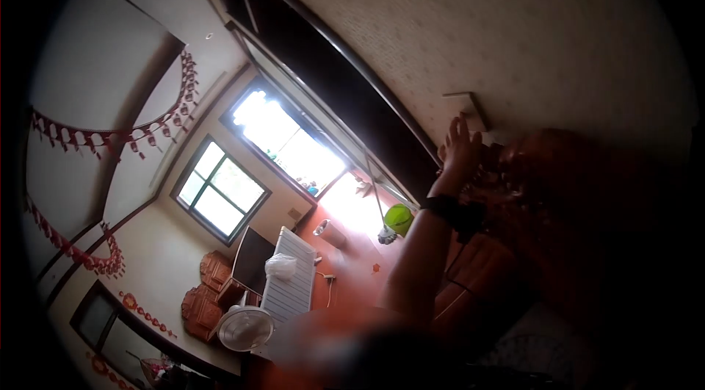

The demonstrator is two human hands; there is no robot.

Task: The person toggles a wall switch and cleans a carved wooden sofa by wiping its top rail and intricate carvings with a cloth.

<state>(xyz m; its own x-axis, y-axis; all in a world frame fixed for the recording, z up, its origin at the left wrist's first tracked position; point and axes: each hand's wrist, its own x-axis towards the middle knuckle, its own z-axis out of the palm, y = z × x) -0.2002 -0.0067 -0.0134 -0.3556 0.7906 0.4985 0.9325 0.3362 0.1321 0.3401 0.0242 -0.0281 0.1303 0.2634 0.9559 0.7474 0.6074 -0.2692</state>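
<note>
My right hand [461,153] is stretched out toward the wall, with a dark band [449,212] around the wrist. Its fingers are extended and slightly apart, and nothing shows in them. The fingertips overlap the lower edge of a pale square plate [463,109] on the patterned wall. Close beside the hand stands dark reddish carved wooden furniture [525,162], mostly in shadow. A dark cord [455,265] hangs below the wrist. My left hand does not show; a blurred orange and dark shape [330,342] fills the bottom foreground.
The view is strongly tilted. A green bucket [399,219] and a mop [386,234] stand on the reddish floor. Farther off are a standing fan [246,328], a white ribbed panel [288,283] with a plastic bag [280,266], and carved chairs [202,311] near the windows [220,190].
</note>
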